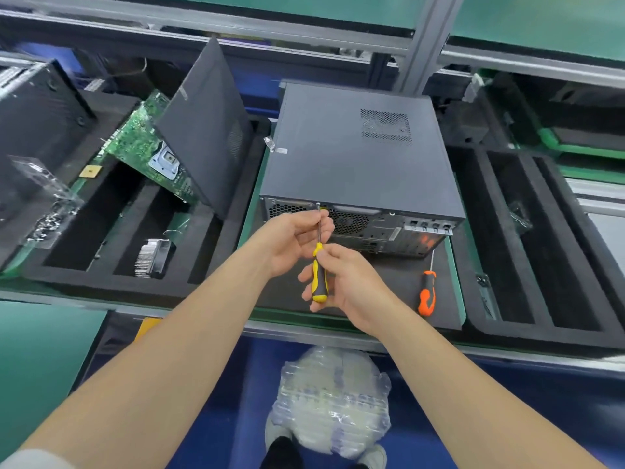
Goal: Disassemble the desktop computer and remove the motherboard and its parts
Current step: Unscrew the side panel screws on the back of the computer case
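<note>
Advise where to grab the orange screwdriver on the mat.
Take the orange screwdriver by its thick handle, fingers from above across it: it lies flat on the mat, handle nearest the person, thin shaft pointing at the case.

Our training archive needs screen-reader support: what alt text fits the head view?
A person's right hand holds a yellow screwdriver by its handle while the left hand pinches the shaft, tip at the rear top edge of a closed desktop computer. An orange screwdriver lies on the mat beside it.
</note>
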`<state>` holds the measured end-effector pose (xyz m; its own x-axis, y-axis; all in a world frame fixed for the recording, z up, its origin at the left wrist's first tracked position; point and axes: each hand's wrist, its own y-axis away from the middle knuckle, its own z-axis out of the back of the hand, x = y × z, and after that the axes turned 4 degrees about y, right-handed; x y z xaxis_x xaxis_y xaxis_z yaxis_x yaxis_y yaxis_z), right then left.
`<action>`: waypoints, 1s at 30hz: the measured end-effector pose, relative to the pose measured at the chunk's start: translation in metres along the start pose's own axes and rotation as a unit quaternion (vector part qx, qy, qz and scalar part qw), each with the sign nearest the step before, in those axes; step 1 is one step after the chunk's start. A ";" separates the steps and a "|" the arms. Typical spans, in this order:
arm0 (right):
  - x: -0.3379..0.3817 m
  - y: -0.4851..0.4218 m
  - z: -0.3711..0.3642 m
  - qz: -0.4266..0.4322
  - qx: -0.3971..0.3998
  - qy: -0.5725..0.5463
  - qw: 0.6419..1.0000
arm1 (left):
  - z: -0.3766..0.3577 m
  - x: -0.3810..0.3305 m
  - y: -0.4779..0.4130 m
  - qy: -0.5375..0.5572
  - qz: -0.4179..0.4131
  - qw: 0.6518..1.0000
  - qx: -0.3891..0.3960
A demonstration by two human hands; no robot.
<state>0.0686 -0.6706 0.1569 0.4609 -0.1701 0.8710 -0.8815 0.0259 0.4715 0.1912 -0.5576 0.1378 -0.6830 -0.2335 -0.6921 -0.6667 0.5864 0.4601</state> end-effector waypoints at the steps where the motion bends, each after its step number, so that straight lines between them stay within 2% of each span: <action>1: 0.000 0.000 0.000 0.001 -0.003 0.001 1.000 | 0.000 0.000 0.000 0.002 -0.001 1.000 -0.003; 10: 0.001 0.000 -0.004 0.004 0.013 -0.083 0.996 | -0.002 -0.001 -0.001 0.027 0.006 0.999 -0.016; 15: 0.001 -0.004 -0.009 0.003 -0.070 -0.039 0.997 | -0.004 0.000 -0.002 0.020 -0.008 1.000 -0.022; 26: 0.007 -0.020 -0.022 0.003 -0.183 0.018 0.983 | -0.007 -0.010 0.007 0.001 0.009 1.000 -0.029; 30: 0.002 -0.024 -0.023 0.040 -0.247 0.083 0.965 | -0.009 -0.010 0.010 -0.057 -0.006 0.998 0.008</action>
<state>0.0932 -0.6486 0.1502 0.4394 0.0107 0.8982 -0.7774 0.5056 0.3743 0.1891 -0.5565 0.1544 -0.6361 -0.1503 -0.7568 -0.6687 0.5967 0.4436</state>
